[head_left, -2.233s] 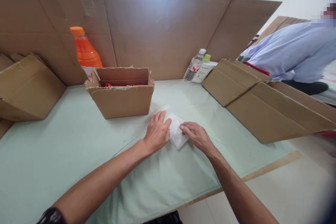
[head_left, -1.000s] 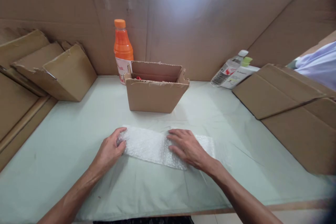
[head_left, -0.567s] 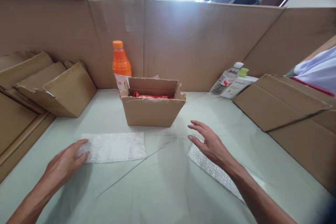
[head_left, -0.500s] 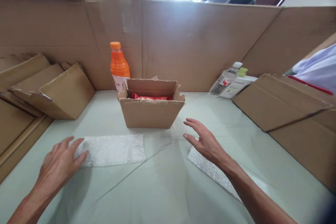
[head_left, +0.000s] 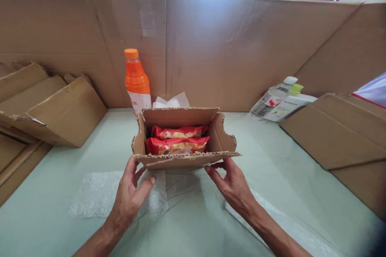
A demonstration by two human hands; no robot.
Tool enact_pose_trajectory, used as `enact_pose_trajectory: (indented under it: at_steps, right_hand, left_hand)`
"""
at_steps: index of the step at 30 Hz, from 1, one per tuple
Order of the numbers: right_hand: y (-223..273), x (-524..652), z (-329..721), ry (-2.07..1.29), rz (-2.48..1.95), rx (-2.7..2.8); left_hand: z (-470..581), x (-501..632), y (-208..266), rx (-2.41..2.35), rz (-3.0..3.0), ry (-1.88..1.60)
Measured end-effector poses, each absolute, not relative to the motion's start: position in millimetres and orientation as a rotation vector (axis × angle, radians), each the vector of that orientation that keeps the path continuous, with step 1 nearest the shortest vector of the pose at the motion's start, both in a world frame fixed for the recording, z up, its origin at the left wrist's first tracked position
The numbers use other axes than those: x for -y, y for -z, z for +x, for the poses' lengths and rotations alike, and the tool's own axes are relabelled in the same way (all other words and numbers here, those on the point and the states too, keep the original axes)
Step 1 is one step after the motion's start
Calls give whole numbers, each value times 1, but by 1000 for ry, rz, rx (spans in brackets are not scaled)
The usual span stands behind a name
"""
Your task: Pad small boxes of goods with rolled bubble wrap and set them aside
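An open cardboard box (head_left: 181, 117) stands in front of me, its front wall (head_left: 187, 161) towards me. Inside lie two red snack packets (head_left: 181, 145), one behind the other. My left hand (head_left: 131, 190) is at the box's front left corner, fingertips against the cardboard and thumb held apart. At the front right corner, my right hand (head_left: 230, 180) has its fingers on the box, partly hidden by the rim. A bubble wrap sheet (head_left: 96, 194) lies flat under and beside my left hand. Another bubble wrap sheet (head_left: 277, 219) lies beneath my right forearm.
An orange drink bottle (head_left: 137, 80) stands behind the box, beside white paper (head_left: 171, 100). To the right, a clear plastic bottle (head_left: 273, 98) leans by a white packet (head_left: 289, 107). Cardboard boxes flank both sides (head_left: 66, 110), and a tall cardboard wall (head_left: 226, 48) closes the back.
Both hands have moved inward to the box's front corners. The box appears nearer and its inside shows more, with both red packets in view. The camera view has shifted slightly.
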State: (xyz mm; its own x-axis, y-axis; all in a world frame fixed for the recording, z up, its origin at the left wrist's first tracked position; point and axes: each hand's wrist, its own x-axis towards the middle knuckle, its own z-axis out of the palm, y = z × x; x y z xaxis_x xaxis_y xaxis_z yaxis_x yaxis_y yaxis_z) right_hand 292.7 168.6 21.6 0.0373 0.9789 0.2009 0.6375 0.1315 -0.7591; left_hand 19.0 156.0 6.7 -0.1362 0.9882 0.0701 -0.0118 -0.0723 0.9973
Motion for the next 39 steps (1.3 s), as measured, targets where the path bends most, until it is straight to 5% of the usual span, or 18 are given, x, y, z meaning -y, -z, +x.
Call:
enact_pose_trajectory:
  at_steps: [7, 12, 17, 29, 35, 39]
  right_hand:
    - [-29, -191, 291, -721, -1539, 1591]
    - [-42, -161, 358, -795, -1655, 1827]
    - [-39, -86, 420, -599, -2041, 1781]
    - [14, -102, 404, -264, -1948, 2072]
    - [-18, -83, 378, -500, -1882, 1837]
    - [-70, -65, 337, -987, -1596, 1768]
  left_hand:
    - [19, -190, -12, -1230, 1326, -1292]
    - [-17, -173, 1, -1652, 1723, -1151]
    - [-63, -97, 7, -1864, 2166, -960]
    - [4, -97, 18, -1600, 2497, -731]
    - [8, -47, 5, -1119, 2484, -779]
    - [10, -18, -5, -965, 2287, -690]
